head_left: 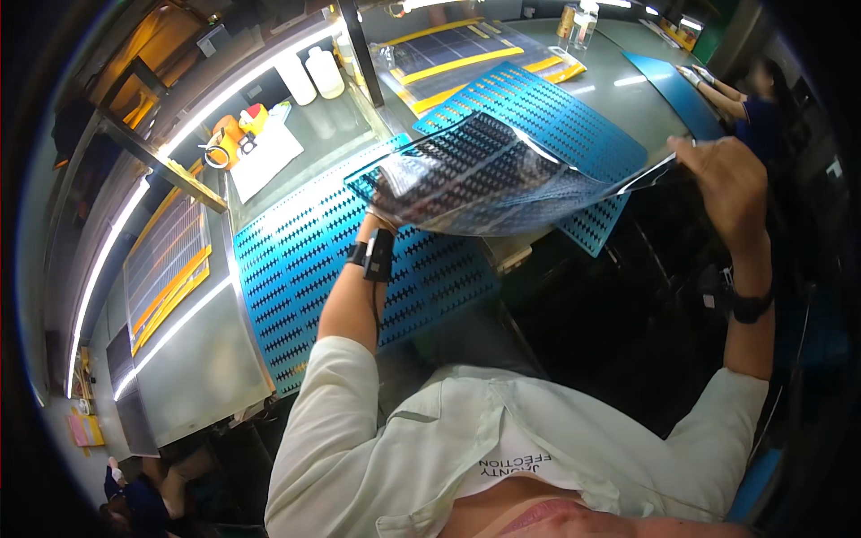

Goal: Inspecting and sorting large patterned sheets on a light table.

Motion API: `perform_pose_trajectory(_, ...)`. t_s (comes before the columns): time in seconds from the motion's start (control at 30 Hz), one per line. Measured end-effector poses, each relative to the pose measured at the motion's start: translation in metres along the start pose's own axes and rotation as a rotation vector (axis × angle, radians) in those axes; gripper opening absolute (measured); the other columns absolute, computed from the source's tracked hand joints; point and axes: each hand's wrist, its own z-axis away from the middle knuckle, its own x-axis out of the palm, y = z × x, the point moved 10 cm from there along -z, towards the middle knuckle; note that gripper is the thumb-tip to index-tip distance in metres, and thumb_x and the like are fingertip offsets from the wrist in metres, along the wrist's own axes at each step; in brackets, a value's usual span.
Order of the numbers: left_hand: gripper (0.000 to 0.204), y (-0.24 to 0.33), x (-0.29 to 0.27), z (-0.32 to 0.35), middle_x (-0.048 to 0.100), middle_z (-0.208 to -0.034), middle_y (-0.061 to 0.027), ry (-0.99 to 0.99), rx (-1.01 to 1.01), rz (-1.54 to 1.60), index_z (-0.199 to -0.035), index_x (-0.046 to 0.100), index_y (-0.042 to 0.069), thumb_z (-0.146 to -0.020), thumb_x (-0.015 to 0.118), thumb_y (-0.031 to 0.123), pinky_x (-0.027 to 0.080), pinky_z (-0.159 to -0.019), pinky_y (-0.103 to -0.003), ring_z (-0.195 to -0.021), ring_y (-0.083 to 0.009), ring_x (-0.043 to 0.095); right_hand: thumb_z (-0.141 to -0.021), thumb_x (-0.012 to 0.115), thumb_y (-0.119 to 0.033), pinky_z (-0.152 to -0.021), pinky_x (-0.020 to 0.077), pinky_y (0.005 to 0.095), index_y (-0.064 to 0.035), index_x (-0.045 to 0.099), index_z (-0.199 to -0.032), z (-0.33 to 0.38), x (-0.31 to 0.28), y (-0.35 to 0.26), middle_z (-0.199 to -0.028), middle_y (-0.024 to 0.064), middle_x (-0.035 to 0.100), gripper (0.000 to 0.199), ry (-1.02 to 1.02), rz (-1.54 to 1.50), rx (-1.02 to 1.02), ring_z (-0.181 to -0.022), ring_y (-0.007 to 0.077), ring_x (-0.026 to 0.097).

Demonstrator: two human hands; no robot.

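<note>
A worker holds a thin, glossy dark sheet [484,179] up off the bench, the right hand [726,179] pinching its right edge with fingers closed on the rim, the left hand [381,220] under the sheet's left side, where the film hides the fingers and their grip cannot be told. The sheet sags in a shallow curve between the two hands, above a blue perforated mat [296,269] on the near left and a second blue mat [556,117] farther right.

A film this limp seems best carried by its edges alone, both hands level and gently apart so it neither creases nor drags on the mats; the pinch at the right looks light enough to slip if the sheet swings.

Two white bottles [309,73] and an orange tape dispenser [229,139] stand at the far left. Another person's hands [717,90] work at the far right, largely cut off by the frame. Glare on the sheet blurs its pattern, and the area beneath it is dark.
</note>
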Motion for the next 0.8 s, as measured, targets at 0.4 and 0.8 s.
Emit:
perform_pose_trajectory(0.4,0.042,-0.013,0.053,0.059,0.057,-0.111,-0.0147,0.049,-0.181,-0.707,-0.123,0.043,-0.004,-0.087,0.055,0.014,0.051,-0.081,-0.031,-0.093,-0.0228,0.060,-0.089,0.052,-0.033,-0.061,0.0419,0.0173,-0.0053,0.059,-0.113,0.042,-0.033,0.033,-0.103,0.0058,0.063,0.037,0.101,-0.326,0.522,-0.079,0.0062,0.057)
perform_pose_trajectory(0.8,0.022,0.142,-0.096,0.388,0.061,-0.103,-0.0108,0.917,0.332,-0.646,-0.109,0.055,0.000,-0.088,0.053,0.008,0.053,-0.075,-0.035,-0.091,-0.0209,0.061,-0.081,0.061,-0.005,-0.052,0.0505,0.0220,0.0033,0.061,-0.087,0.207,0.243,-0.193,-0.070,0.0059,0.060,0.010,-0.215,-1.665,1.719,-0.057,0.0106,0.059)
